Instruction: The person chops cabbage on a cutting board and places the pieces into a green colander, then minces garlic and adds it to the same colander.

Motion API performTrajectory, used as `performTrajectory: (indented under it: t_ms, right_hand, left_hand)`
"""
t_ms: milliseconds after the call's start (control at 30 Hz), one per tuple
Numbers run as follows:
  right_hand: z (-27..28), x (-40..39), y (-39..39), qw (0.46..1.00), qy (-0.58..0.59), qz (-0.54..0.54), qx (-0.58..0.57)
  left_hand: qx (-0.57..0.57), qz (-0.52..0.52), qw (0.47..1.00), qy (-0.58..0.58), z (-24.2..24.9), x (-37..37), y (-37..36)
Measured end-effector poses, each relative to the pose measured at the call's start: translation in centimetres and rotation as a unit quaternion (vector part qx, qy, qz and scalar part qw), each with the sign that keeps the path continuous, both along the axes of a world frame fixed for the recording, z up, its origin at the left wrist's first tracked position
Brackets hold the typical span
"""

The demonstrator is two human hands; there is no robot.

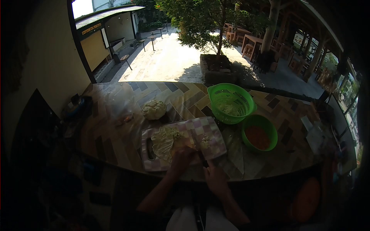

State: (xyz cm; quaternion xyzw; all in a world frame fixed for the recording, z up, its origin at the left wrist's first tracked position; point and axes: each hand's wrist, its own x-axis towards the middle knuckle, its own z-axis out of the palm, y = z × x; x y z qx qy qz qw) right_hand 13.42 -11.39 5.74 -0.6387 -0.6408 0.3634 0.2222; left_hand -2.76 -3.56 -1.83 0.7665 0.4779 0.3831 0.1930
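On a checkered cutting board (pixel 210 122) lie pale cabbage leaves (pixel 163 143), with a small pile of chopped cabbage (pixel 206 141) to the right. My left hand (pixel 182 158) is closed at the right edge of the leaves, its fingertips close to the blade and partly lost in shadow. My right hand (pixel 215 178) grips a knife (pixel 203 158) by its dark handle; the blade points away from me across the board. Behind the board sits a larger cabbage (pixel 153 109). A green colander (pixel 235 90) with shredded cabbage inside stands beyond the board on the right.
A green bowl (pixel 273 134) with orange contents stands beside the colander. Clear plastic (pixel 119 98) lies at the table's back left. The table (pixel 104 148) has a herringbone pattern and a curved front edge. Outside are a tree planter (pixel 216 75) and wooden furniture.
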Motion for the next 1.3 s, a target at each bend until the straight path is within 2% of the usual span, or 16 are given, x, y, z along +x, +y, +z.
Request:
performTrajectory:
  t_ms: [133,233,400,600,700,833,900,1000,1067,1167,1300]
  right_hand:
    - [-3.8,-1.4,-0.4,0.996,-0.06,-0.023,0.062]
    - [-4.5,-1.8,0.5,0.992,-0.107,-0.015,0.07]
    - [-2.6,0.4,2.4,0.997,-0.003,-0.003,0.076]
    - [-1.2,0.6,0.7,1.0,0.016,0.002,0.027]
    - [-2.8,0.0,0.0,0.999,0.001,-0.007,0.036]
    - [-4.3,-1.2,0.5,0.993,-0.106,0.0,0.043]
    - [-4.6,-1.4,1.8,0.993,-0.106,-0.005,0.042]
    - [-3.7,-0.8,2.9,0.997,-0.041,-0.016,0.064]
    - [-3.8,0.4,2.7,0.993,0.028,-0.031,0.111]
    - [-2.1,0.7,1.2,0.995,0.043,-0.023,0.084]
    - [-3.8,0.0,0.3,0.997,0.049,-0.003,0.055]
  left_hand:
    - [0.005,-0.019,1.0,0.013,0.9,-0.1,0.1]
    - [0.018,-0.037,0.999,0.031,1.2,-0.3,-0.2]
    - [0.11,-0.025,0.994,-0.002,0.4,0.0,-0.6]
    - [0.014,0.003,1.0,-0.026,0.3,0.3,-0.1]
    - [-0.002,0.003,1.0,-0.023,0.9,0.2,-0.4]
    - [0.041,-0.003,0.999,-0.008,0.6,0.3,-0.7]
    - [0.052,-0.001,0.999,-0.007,1.1,0.6,-1.1]
    - [0.068,0.086,0.994,-0.005,0.2,1.6,-1.9]
    - [0.053,0.074,0.995,-0.035,0.1,1.3,-1.5]
    - [0.015,0.06,0.995,-0.075,-0.7,0.6,-1.0]
    - [0.0,0.052,0.995,-0.084,-0.7,-0.4,-0.6]
